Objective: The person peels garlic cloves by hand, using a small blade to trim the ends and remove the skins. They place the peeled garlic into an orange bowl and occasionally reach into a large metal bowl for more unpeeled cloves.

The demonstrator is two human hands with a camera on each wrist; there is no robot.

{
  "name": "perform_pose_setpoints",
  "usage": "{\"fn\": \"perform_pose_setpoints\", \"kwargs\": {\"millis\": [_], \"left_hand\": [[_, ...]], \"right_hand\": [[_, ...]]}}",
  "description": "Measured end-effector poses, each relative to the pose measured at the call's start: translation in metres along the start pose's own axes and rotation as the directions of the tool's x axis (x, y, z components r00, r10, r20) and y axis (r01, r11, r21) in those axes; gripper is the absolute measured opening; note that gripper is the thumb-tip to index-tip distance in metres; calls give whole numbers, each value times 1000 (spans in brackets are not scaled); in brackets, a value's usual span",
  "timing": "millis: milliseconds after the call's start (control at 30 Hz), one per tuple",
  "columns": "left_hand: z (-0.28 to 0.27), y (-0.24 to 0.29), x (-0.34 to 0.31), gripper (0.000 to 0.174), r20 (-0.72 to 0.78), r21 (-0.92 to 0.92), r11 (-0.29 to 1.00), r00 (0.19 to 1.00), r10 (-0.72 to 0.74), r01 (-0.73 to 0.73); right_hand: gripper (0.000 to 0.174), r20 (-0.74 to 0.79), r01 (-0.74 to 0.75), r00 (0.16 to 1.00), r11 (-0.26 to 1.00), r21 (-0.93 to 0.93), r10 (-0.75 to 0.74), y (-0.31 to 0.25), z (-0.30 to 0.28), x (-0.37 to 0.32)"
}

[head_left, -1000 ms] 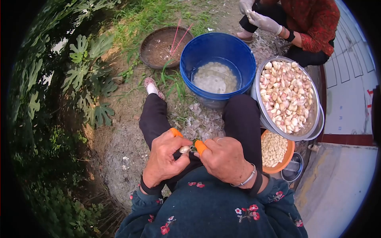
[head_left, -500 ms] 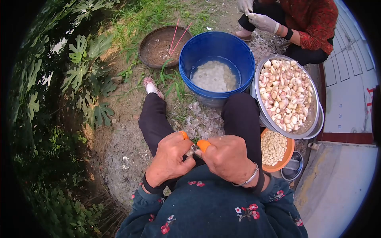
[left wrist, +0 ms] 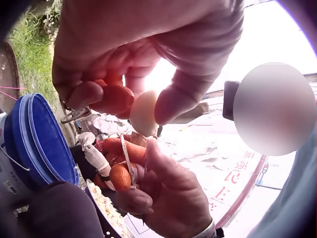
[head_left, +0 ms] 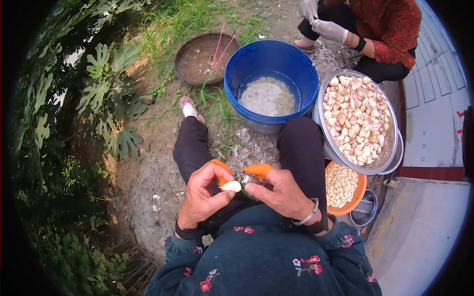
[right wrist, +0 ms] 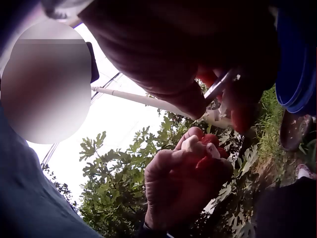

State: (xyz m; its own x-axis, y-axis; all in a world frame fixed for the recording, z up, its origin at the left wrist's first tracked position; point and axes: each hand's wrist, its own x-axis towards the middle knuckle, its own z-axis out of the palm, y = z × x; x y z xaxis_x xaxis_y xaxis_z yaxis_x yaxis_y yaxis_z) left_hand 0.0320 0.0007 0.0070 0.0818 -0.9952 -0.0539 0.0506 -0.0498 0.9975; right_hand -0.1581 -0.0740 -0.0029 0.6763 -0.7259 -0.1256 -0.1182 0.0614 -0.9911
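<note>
Evidently the grip is kept small: the left hand [head_left: 201,200] pinches a pale garlic clove [head_left: 231,186] between thumb and fingertips, probably so that most of its surface stays free to the other hand. The right hand [head_left: 285,196] is just beside it, fingers curled round a thin metal strip [left wrist: 127,156] that lies against the orange finger covers [left wrist: 120,176]; its thumb points towards the clove, though whether they touch I cannot tell. The covers likely guard the skin from the metal.

Papery skins [head_left: 254,152] lie on the ground between the legs, right under the work. Beyond them stands a blue bucket [head_left: 271,121] with pale pieces in liquid, within easy reach. To the right, a metal bowl [head_left: 321,106] of unpeeled cloves [head_left: 356,118] rests on another vessel, perhaps to raise it to hand height. Nearer, below it, an orange basin [head_left: 363,190] holds paler cloves. At far left is a woven basket [head_left: 183,71]; at far right, a person's gloved hand [head_left: 331,31].
</note>
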Motion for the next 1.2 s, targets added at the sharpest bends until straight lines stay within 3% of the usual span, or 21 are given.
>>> {"fn": "perform_pose_setpoints", "kwargs": {"millis": [133,233,400,500,533,600,800,1200], "left_hand": [[4,-2,2,21,-3,69,998,1000,12,-12],[2,-4,4,22,6,131,991,999,36,-36],[6,-3,6,26,-18,204,977,998,64,-59],[10,-4,6,25,-69,98,995,997,34,-27],[9,-3,7,24,-48,142,988,997,58,-51],[6,-2,9,22,-1,229,968,994,105,-102],[15,-2,8,18,-92,223,970,989,115,-92],[19,-15,6,15,-166,80,997,986,22,-9]], "right_hand": [[35,55,-93,995,965,244,82,9,5,2],[33,3,-60,998,962,265,61,4,7,3],[27,42,-87,996,948,307,78,11,4,3],[22,68,-123,992,915,384,105,6,0,4],[20,74,-132,991,903,410,111,5,0,4],[18,75,-128,991,905,406,107,12,-1,4],[14,53,-98,995,908,408,84,23,-1,6],[17,-91,-49,993,954,297,79,20,5,5]]}}
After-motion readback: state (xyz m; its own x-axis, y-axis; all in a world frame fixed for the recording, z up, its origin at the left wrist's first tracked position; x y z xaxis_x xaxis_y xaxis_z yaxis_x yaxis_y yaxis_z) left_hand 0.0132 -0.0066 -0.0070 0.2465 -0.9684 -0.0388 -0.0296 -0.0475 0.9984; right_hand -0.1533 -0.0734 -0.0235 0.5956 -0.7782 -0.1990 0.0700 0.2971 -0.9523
